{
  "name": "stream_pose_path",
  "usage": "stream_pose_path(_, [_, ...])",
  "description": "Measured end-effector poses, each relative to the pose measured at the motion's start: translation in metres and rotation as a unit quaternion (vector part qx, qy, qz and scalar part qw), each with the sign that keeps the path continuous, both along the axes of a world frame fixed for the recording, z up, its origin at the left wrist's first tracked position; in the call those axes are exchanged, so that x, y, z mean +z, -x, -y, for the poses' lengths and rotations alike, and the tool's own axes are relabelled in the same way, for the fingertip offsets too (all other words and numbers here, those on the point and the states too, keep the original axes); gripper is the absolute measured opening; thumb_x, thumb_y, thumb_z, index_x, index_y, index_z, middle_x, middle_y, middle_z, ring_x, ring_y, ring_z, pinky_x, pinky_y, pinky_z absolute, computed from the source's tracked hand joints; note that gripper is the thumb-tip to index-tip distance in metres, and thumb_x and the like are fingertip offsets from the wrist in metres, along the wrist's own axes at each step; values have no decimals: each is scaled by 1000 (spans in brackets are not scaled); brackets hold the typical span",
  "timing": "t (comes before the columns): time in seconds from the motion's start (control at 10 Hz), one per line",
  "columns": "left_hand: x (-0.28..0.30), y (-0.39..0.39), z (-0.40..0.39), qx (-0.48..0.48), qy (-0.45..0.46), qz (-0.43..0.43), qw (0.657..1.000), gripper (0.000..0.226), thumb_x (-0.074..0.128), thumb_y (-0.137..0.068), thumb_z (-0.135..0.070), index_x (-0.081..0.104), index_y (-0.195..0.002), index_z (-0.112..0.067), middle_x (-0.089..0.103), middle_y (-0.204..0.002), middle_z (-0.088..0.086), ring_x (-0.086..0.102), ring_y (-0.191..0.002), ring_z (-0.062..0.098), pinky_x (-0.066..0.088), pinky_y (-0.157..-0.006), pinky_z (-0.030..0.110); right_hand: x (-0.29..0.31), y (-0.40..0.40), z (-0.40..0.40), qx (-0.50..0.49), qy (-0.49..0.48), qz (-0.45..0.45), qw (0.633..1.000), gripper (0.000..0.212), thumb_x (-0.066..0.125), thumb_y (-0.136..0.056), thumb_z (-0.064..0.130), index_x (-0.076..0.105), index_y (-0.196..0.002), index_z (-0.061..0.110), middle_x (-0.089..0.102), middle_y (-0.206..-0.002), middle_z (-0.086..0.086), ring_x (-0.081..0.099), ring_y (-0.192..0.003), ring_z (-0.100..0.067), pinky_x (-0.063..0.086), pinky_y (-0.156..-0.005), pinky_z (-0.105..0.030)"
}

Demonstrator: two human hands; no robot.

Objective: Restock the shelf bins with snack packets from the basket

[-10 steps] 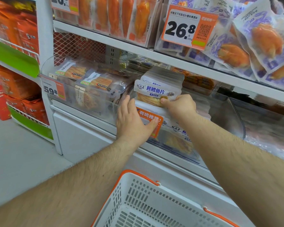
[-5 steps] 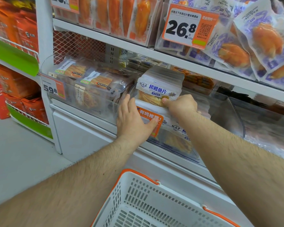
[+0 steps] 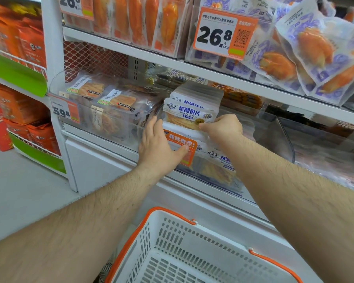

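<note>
Store shelving filled the view. Both hands reached the clear bin: the left hand lay flat, fingers together, on its front; the right hand pinched the white snack packet upright inside. Below sat the basket.

Two hands are showing, the left hand and the right hand, and one white basket with orange handles is sitting below them. Three price tags are hanging on the shelves: two reading 26.8, one whole and one cut off at the top edge, and one reading 59.8, while one orange sign is sticking to the clear bin. At least two white fish packets are standing upright in that bin; how many more are behind them cannot be told.
</note>
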State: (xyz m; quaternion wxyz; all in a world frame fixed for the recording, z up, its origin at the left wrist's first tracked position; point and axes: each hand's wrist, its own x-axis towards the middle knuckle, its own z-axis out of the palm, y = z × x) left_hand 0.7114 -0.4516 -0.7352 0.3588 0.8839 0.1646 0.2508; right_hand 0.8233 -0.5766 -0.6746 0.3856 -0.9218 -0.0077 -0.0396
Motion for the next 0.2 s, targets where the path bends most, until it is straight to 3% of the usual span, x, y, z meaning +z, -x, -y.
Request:
stream_pose_path(0.1, [7,11,0,10,-38,14,999,91,75,-78,-47,27,-148,-14,17,-154,2,17,-144,22,18,-119,41,11,17,7,-13,35,22,999,25,76,-75,44,68,-88,24,68,-87,2,63,-91,-25,48,-91,-43])
stream_pose_path(0.2, [18,25,-1,9,-104,26,994,67,73,-79,-42,42,-134,-18,33,-132,2,32,-127,19,26,-109,36,24,42,12,-17,105,114,988,31,67,-84,37,62,-112,25,59,-113,-2,54,-108,-29,42,-92,-41])
